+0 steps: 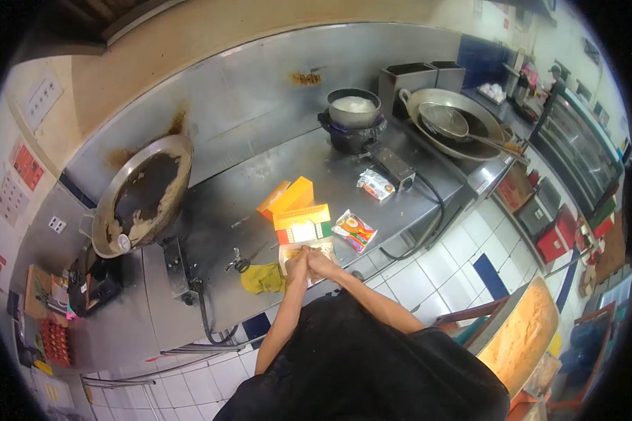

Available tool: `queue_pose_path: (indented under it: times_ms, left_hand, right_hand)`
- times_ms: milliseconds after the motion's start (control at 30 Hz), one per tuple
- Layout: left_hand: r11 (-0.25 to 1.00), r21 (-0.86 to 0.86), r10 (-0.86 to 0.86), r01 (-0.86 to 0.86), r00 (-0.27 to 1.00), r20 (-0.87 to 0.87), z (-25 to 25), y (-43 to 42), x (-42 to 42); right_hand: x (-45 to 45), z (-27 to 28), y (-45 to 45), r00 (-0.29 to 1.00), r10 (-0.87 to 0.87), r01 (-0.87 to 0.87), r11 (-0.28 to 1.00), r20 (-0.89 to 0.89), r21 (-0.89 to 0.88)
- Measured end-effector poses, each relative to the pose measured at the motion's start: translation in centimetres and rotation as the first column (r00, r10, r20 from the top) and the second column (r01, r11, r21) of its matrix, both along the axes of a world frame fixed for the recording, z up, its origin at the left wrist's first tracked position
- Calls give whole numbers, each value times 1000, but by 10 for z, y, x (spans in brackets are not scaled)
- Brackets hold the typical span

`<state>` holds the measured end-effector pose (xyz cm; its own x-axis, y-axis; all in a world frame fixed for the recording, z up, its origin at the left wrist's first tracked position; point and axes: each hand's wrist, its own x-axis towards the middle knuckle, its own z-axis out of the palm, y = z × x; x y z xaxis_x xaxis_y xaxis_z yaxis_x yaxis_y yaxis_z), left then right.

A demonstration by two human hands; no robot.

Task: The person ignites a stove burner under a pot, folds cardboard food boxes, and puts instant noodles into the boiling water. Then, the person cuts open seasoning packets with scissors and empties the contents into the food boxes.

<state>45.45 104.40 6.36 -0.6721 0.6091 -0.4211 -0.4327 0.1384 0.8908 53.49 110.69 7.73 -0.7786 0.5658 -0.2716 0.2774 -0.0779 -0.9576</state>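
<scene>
Both of my hands meet over an opened box (302, 222) with an orange and green printed lid, at the front edge of the steel counter. My left hand (297, 266) and my right hand (321, 264) are closed and touch each other; what they hold is too small to make out. Light-coloured contents show beside the fingers. A yellow-green cloth (262, 278) lies left of my left hand. To the right of the box is a colourful packet (354, 231). An orange box (288, 196) stands behind it.
A large wok (105, 210) leans at the left. At the back, a pot (354, 105) sits on a burner. Another wok (428, 102) holds a strainer (443, 120). A white packet (376, 184) lies near a black hose. A distant person (555, 72) is at the upper right.
</scene>
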Motion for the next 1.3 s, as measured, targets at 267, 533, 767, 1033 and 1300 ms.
queue_pose_path:
  times_ms: [267,533,767,1033,1300]
  left_hand:
    - [960,231,-215,155,941,262,36,-28,16]
    - [988,125,-92,88,995,27,11,-10,10]
    - [987,34,154,-160,979,132,-32,2,2]
    - [940,260,-273,222,946,176,13,-7,1]
    - [908,-1,-412,419,895,169,-7,-4,-18]
  right_hand:
    - [22,38,-17,986,-110,63,942,-126,-328]
    - [11,5,-8,997,-59,60,998,-47,24]
    - [11,-9,-22,998,-23,55,813,-64,580]
    - [18,34,-3,983,-112,44,914,-146,-403]
    - [5,5,-6,958,-111,-2,918,-264,-396]
